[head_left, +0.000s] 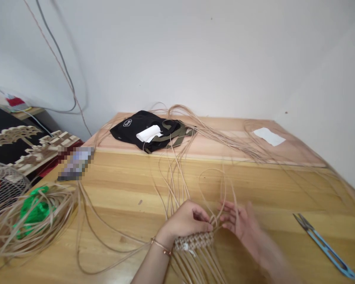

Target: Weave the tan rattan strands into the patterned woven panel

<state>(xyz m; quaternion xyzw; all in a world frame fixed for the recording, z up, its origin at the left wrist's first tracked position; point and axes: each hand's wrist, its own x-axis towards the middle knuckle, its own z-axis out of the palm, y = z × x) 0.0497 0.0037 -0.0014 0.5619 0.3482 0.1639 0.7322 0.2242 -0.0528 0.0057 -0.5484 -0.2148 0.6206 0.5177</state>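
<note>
A small band of tan woven cane (195, 239) lies on the table in front of me, its loose strands running out both towards me and away. My left hand (187, 221), a thin bracelet at its wrist, pinches the strands at the band's right end between thumb and fingers. One cane strand (225, 185) rises from there in a loop. Just right of the band, my right hand (241, 225) is blurred by motion. Its fingers look spread and are close to the looped strand; whether they touch it is unclear.
Blue thread snips (325, 246) lie at the right. A coil of cane (62, 209) with green netting (35, 211) sits at the left, below a pixelated flat object (76, 163). A black bag (133, 130), long loose strands (213, 138) and white paper (269, 136) lie near the wall.
</note>
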